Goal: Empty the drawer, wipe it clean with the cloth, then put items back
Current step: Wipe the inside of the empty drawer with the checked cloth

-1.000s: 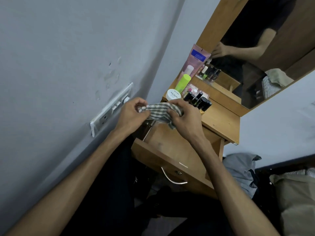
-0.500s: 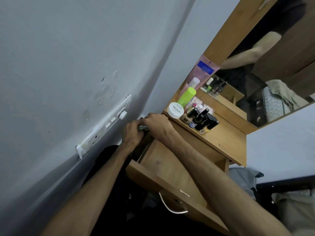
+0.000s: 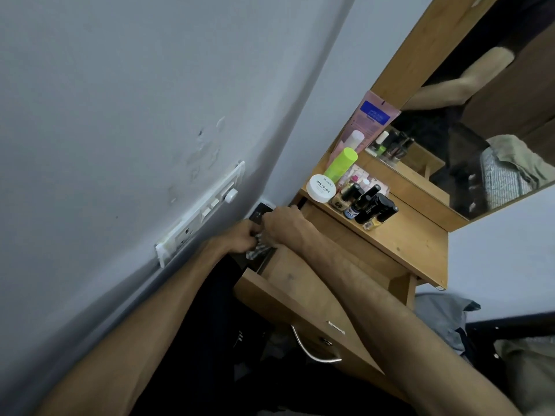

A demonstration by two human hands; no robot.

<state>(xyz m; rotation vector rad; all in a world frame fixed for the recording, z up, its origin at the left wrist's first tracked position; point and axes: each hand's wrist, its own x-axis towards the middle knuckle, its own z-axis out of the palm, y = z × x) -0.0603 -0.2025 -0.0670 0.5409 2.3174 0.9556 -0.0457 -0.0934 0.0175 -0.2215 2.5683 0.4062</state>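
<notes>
The wooden drawer (image 3: 288,283) is pulled out, and its bare bottom shows no items. Both hands are at its left side rail, close to the wall. My left hand (image 3: 240,240) and my right hand (image 3: 283,225) grip the checked cloth (image 3: 258,250), of which only a small bunched part shows between them. On the tabletop (image 3: 399,238) stand the cosmetics: a white nail polish jar (image 3: 322,188), a green bottle (image 3: 342,163), a pink tube (image 3: 368,121) and several dark bottles (image 3: 372,207).
The grey wall with a white switch plate (image 3: 201,214) is right beside my left hand. A mirror (image 3: 480,121) leans behind the tabletop. The drawer's metal handle (image 3: 312,349) points towards me. Clothes and bedding (image 3: 441,316) lie at the lower right.
Both hands have carried the cloth from above the open drawer down to its left side by the wall. The view has swung closer and to the left.
</notes>
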